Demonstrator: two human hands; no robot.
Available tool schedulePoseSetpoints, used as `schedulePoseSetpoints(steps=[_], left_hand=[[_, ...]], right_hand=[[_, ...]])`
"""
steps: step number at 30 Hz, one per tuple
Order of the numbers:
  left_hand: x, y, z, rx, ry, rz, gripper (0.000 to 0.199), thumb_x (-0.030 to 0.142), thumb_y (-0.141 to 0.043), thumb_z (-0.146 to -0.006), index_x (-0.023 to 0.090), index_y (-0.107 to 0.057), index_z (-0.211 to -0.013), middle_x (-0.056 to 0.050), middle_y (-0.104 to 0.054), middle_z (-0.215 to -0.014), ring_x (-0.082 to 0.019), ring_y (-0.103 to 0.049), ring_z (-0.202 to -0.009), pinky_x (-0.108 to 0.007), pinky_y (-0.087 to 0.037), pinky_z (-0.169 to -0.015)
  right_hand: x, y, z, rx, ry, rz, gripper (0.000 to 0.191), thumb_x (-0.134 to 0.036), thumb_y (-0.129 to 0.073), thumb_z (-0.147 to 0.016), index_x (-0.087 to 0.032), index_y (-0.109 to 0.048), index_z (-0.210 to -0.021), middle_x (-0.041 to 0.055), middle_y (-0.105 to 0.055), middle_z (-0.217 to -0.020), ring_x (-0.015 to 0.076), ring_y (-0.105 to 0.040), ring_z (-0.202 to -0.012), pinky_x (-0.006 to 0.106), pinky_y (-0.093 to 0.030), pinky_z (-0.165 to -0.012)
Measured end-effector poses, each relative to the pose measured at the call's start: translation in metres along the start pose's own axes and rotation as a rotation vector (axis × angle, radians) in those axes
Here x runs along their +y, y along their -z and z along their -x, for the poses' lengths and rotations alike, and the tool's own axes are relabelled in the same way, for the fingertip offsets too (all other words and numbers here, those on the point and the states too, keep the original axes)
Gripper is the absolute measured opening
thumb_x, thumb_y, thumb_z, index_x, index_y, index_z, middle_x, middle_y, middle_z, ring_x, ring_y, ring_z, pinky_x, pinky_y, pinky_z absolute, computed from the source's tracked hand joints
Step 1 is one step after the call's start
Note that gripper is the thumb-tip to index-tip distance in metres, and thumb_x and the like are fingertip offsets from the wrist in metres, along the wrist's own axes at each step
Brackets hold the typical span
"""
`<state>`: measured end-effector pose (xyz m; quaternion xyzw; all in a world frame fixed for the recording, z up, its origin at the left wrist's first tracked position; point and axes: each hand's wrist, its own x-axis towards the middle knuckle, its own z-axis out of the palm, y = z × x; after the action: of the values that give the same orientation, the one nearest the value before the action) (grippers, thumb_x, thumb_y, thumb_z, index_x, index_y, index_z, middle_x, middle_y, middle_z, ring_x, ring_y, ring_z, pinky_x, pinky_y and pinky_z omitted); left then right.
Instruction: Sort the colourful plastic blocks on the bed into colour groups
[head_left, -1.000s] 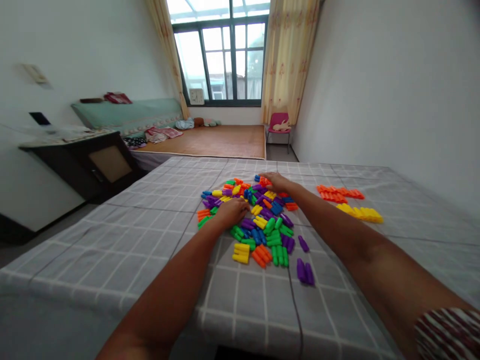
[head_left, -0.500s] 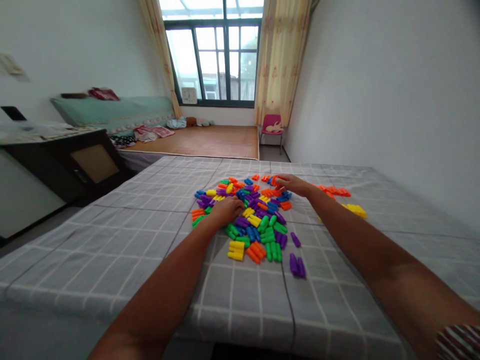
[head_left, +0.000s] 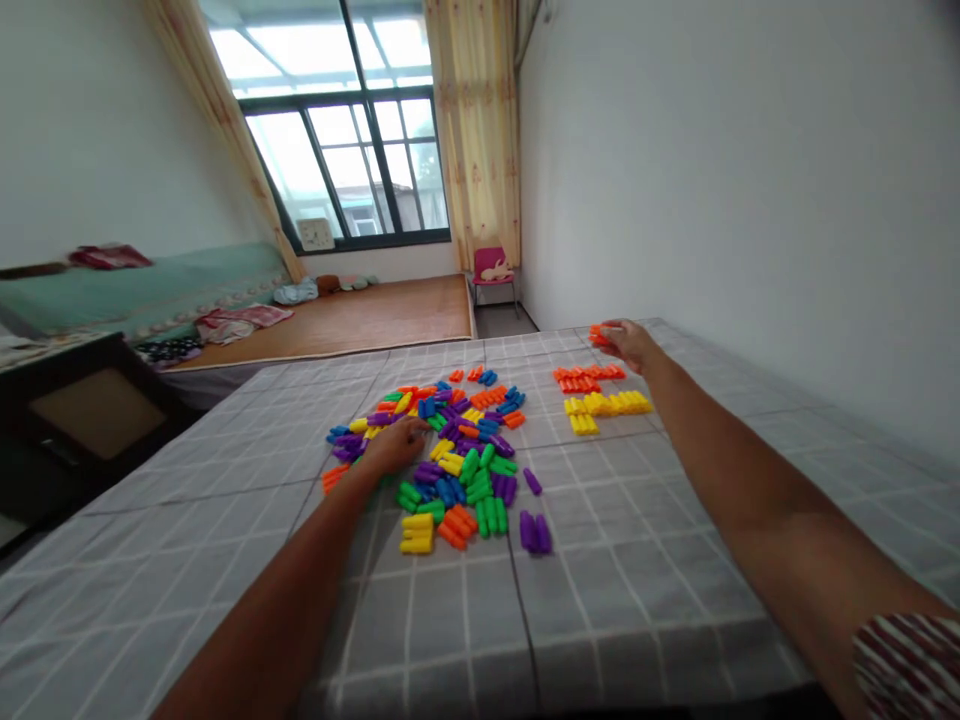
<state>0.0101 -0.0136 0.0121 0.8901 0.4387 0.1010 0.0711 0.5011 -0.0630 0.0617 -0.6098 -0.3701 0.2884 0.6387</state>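
Note:
My right hand (head_left: 626,343) is raised over the far right of the table, its fingers closed on orange plastic building blocks (head_left: 598,335). Below that hand lie a group of orange blocks (head_left: 577,378) and a group of yellow blocks (head_left: 607,403). My left hand (head_left: 397,445) rests palm down at the left side of a mixed pile of blocks in purple, blue, green, yellow and orange (head_left: 480,425). Its fingers reach loosely over the blocks and are partly hidden, with nothing visibly gripped.
A grey checked cloth (head_left: 600,590) covers the table. Purple blocks (head_left: 535,533) lie apart at the pile's near right, with a single purple piece (head_left: 532,481) close by. Beyond the table are a low bed (head_left: 375,310), a pink chair (head_left: 491,265) and a dark cabinet (head_left: 82,410).
My right hand has moved from the pile's far side to the right, carrying orange blocks past the sorted groups. The view has turned right. My left hand stays at the pile.

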Motion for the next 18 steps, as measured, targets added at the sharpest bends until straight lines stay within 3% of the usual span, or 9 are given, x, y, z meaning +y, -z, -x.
schedulePoseSetpoints(steps=[3, 5, 7, 9, 12, 14, 18], left_hand=[[-0.005, 0.014, -0.011, -0.124, -0.023, 0.023, 0.037, 0.028, -0.051, -0.078, 0.022, -0.070, -0.109, -0.005, -0.070, -0.111, -0.019, -0.067, -0.089, -0.029, -0.051, -0.083], [-0.004, 0.027, -0.019, -0.162, -0.015, 0.017, 0.031, 0.032, -0.050, -0.080, 0.024, -0.072, -0.101, -0.003, -0.073, -0.101, -0.019, -0.067, -0.086, -0.028, -0.051, -0.081], [0.001, 0.037, -0.028, -0.072, 0.016, 0.010, 0.032, 0.037, -0.047, -0.084, 0.025, -0.072, -0.099, -0.001, -0.074, -0.095, -0.020, -0.067, -0.086, -0.030, -0.051, -0.084], [0.007, 0.040, -0.037, 0.094, 0.017, 0.015, 0.035, 0.039, -0.044, -0.086, 0.025, -0.071, -0.105, -0.002, -0.073, -0.101, -0.021, -0.065, -0.096, -0.033, -0.049, -0.092], [0.012, 0.025, -0.048, 0.206, -0.086, 0.031, 0.039, 0.037, -0.044, -0.086, 0.022, -0.067, -0.114, -0.006, -0.067, -0.120, -0.023, -0.057, -0.116, -0.039, -0.041, -0.105], [0.011, 0.007, -0.050, 0.174, -0.142, 0.035, 0.040, 0.037, -0.046, -0.086, 0.021, -0.066, -0.115, -0.007, -0.063, -0.127, -0.024, -0.054, -0.122, -0.042, -0.038, -0.108], [0.003, -0.021, -0.045, 0.163, -0.123, 0.028, 0.040, 0.039, -0.043, -0.089, 0.024, -0.065, -0.118, -0.006, -0.058, -0.134, -0.023, -0.051, -0.125, -0.044, -0.037, -0.109]], right_hand=[[0.020, 0.028, -0.014, 0.203, -0.018, 0.100, 0.023, -0.021, -0.072, -0.069, -0.016, -0.056, -0.085, 0.0011, -0.067, -0.073, 0.0102, -0.061, -0.060, 0.022, -0.052, -0.057], [0.036, 0.038, -0.020, 0.250, -0.011, 0.138, 0.021, -0.021, -0.073, -0.068, -0.016, -0.055, -0.078, 0.0007, -0.065, -0.069, 0.0105, -0.060, -0.059, 0.022, -0.052, -0.056], [0.051, 0.041, -0.024, 0.229, 0.003, 0.127, 0.019, -0.019, -0.071, -0.069, -0.015, -0.056, -0.080, 0.0012, -0.065, -0.070, 0.0112, -0.062, -0.060, 0.023, -0.053, -0.057], [0.063, 0.040, -0.027, 0.171, 0.018, 0.139, 0.019, -0.017, -0.067, -0.072, -0.015, -0.058, -0.089, 0.0022, -0.066, -0.073, 0.0117, -0.063, -0.060, 0.024, -0.054, -0.058], [0.074, 0.038, -0.031, 0.100, 0.050, 0.264, 0.027, -0.014, -0.059, -0.075, -0.014, -0.061, -0.102, 0.0035, -0.068, -0.076, 0.0116, -0.064, -0.059, 0.025, -0.055, -0.060], [0.077, 0.041, -0.033, 0.110, 0.075, 0.420, 0.028, -0.015, -0.057, -0.076, -0.013, -0.064, -0.103, 0.0043, -0.070, -0.078, 0.0120, -0.065, -0.061, 0.025, -0.054, -0.063], [0.080, 0.051, -0.033, 0.194, 0.129, 0.761, 0.027, -0.020, -0.058, -0.076, -0.015, -0.069, -0.100, 0.0065, -0.072, -0.084, 0.0157, -0.067, -0.069, 0.027, -0.053, -0.071]])
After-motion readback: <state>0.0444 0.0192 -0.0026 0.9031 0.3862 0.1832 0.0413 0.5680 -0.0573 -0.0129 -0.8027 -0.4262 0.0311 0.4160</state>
